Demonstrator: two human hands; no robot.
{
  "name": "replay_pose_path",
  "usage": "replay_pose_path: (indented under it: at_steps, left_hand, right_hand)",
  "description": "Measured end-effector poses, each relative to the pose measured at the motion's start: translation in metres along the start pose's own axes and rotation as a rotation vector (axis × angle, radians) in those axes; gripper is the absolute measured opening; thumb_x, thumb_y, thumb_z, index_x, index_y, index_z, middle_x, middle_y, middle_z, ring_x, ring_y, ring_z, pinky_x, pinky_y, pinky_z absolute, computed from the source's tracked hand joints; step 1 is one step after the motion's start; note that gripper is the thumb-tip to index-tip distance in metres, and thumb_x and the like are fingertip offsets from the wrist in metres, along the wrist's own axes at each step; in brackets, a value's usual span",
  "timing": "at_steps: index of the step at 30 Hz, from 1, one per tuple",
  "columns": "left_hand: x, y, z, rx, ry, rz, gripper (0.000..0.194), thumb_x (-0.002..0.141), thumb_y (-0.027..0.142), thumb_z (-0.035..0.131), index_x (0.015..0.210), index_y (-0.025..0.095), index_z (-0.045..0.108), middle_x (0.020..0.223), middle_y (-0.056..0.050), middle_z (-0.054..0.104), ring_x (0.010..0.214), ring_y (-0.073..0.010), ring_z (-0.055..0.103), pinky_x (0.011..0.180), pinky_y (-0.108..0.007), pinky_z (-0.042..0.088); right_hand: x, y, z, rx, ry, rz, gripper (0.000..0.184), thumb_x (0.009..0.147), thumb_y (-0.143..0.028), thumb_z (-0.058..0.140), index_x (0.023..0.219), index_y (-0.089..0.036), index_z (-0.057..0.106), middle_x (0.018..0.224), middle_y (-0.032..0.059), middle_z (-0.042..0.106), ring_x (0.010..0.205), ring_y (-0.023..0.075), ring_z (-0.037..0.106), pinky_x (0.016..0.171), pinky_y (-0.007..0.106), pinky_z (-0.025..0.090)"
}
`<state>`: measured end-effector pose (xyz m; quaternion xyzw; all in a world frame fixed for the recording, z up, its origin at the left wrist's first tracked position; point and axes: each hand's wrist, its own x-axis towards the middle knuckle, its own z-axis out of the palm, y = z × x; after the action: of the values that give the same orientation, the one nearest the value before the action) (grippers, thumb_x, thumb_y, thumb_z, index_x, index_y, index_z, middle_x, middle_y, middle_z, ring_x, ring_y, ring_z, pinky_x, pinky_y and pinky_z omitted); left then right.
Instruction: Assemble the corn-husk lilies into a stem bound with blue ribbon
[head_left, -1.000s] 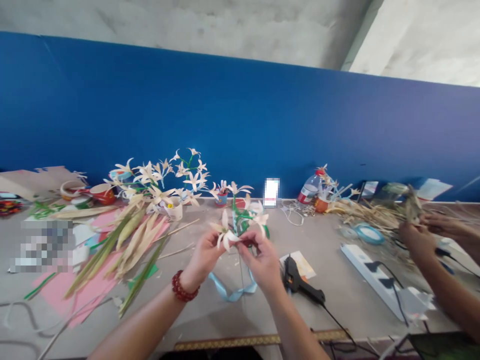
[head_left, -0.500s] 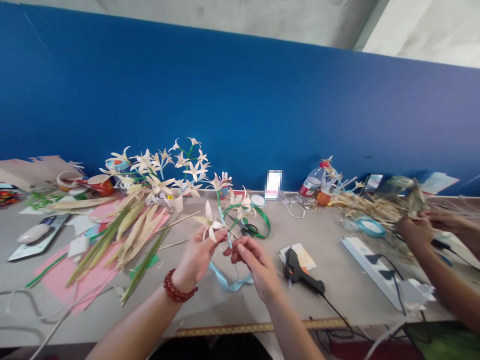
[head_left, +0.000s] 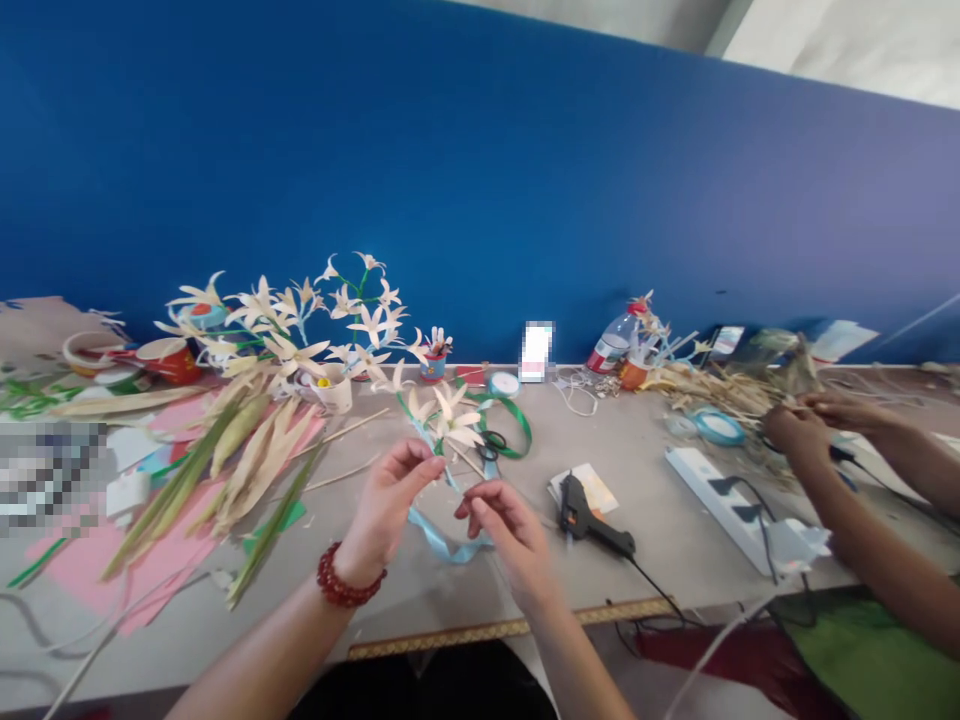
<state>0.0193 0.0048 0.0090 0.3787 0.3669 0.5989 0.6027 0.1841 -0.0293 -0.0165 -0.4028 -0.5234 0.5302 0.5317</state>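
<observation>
My left hand [head_left: 401, 495] pinches the stem of a spray of handmade cream flowers [head_left: 455, 418], wrapped in light blue ribbon. The blossoms stand above the fingers, tilted away from me. My right hand [head_left: 508, 535] is beside the stem's lower end, thumb and fingers curled together; what lies between the fingertips is too small to make out. A loop of light blue ribbon [head_left: 448, 546] hangs below and between both hands. Black-handled scissors [head_left: 493, 442] and a green ribbon [head_left: 526, 430] lie just behind the flowers.
A black glue gun [head_left: 592, 520] lies on paper to the right, near a white power strip [head_left: 716, 505]. Another person's hands [head_left: 799, 435] work at far right. Finished flowers [head_left: 292, 350] stand in a cup at left, behind corn husks [head_left: 259, 460]. A gold-patterned strip [head_left: 517, 628] edges the table.
The flower spray has turned, so its blossoms now group above the stem. My left fingers have shifted on the stem; the right fingertips have come slightly away from it. The view has shifted slightly.
</observation>
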Motion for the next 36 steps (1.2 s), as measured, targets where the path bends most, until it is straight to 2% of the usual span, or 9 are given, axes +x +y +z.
replay_pose_path:
  at_steps: [9,13,16,21,24,27,29,32,36]
  left_hand:
    - [0.000,-0.010,-0.002,0.074,0.008,0.006,0.023,0.068,0.033,0.080,0.079,0.016,0.069,0.076,-0.003,0.071,0.071,-0.0158,0.062,0.068,-0.025,0.047]
    - [0.001,-0.014,-0.001,0.047,0.002,-0.018,0.024,0.069,0.033,0.080,0.083,0.016,0.070,0.076,-0.003,0.071,0.070,-0.0156,0.062,0.066,-0.025,0.048]
    - [0.002,-0.014,-0.003,0.011,0.029,0.005,0.020,0.073,0.032,0.078,0.082,0.017,0.069,0.074,-0.001,0.070,0.069,-0.0130,0.061,0.067,-0.023,0.047]
    - [0.003,-0.013,-0.006,0.051,0.052,0.061,0.016,0.074,0.027,0.077,0.078,0.018,0.064,0.069,0.003,0.064,0.068,-0.0101,0.057,0.070,-0.021,0.044]
    - [0.003,-0.013,-0.008,0.077,0.051,0.053,0.016,0.076,0.027,0.076,0.079,0.018,0.063,0.068,0.003,0.061,0.066,-0.0093,0.054,0.067,-0.020,0.043]
    - [0.002,-0.013,-0.010,0.111,0.051,0.042,0.018,0.075,0.027,0.077,0.078,0.018,0.062,0.067,0.004,0.059,0.063,-0.0079,0.051,0.061,-0.018,0.040]
    - [0.001,-0.014,-0.012,0.124,0.036,0.044,0.018,0.075,0.027,0.077,0.078,0.019,0.061,0.070,0.004,0.059,0.064,-0.0080,0.050,0.060,-0.017,0.039]
    - [0.001,-0.014,-0.012,0.169,0.020,0.057,0.018,0.076,0.027,0.076,0.078,0.019,0.061,0.072,0.004,0.058,0.064,-0.0084,0.049,0.060,-0.018,0.039]
    - [0.000,-0.012,-0.009,0.284,0.001,0.092,0.017,0.077,0.028,0.075,0.078,0.018,0.062,0.075,0.002,0.060,0.071,-0.0108,0.051,0.067,-0.021,0.040]
  right_hand:
    - [-0.016,0.017,-0.036,-0.494,0.169,-0.147,0.040,0.097,-0.038,0.042,0.060,-0.021,0.042,0.054,-0.0042,0.040,0.051,0.0117,0.039,0.052,0.025,0.033]
    - [-0.011,0.002,-0.021,-0.633,0.105,-0.291,0.024,0.095,-0.033,0.048,0.076,-0.019,0.054,0.072,0.0017,0.056,0.069,0.0157,0.054,0.067,0.027,0.042]
    - [-0.006,-0.005,-0.003,-0.663,0.018,-0.275,0.012,0.091,-0.030,0.057,0.094,-0.019,0.059,0.087,0.0042,0.064,0.079,0.0176,0.060,0.069,0.027,0.045]
    - [-0.004,-0.003,0.004,-0.647,0.038,-0.303,0.013,0.094,-0.027,0.052,0.091,-0.020,0.062,0.082,0.0039,0.067,0.076,0.0173,0.063,0.071,0.028,0.048]
    - [-0.007,0.002,-0.026,-0.682,0.099,-0.352,0.015,0.095,-0.024,0.049,0.092,-0.020,0.063,0.089,0.0062,0.068,0.085,0.0194,0.064,0.078,0.031,0.050]
    - [-0.017,0.008,-0.085,-0.886,0.268,-0.344,0.014,0.093,-0.025,0.050,0.098,-0.020,0.062,0.097,0.0093,0.068,0.093,0.0234,0.064,0.086,0.038,0.050]
    - [-0.029,0.011,-0.129,-1.058,0.326,-0.235,0.022,0.090,-0.029,0.053,0.109,-0.020,0.059,0.108,0.0121,0.065,0.102,0.0270,0.062,0.089,0.043,0.050]
    - [-0.046,0.013,-0.180,-1.270,0.278,-0.107,0.035,0.087,-0.030,0.053,0.120,-0.020,0.054,0.126,0.0146,0.058,0.115,0.0309,0.057,0.098,0.050,0.046]
    - [-0.048,0.016,-0.201,-1.381,0.099,-0.079,0.046,0.083,-0.029,0.058,0.128,-0.019,0.051,0.136,0.0160,0.052,0.123,0.0319,0.052,0.102,0.050,0.044]
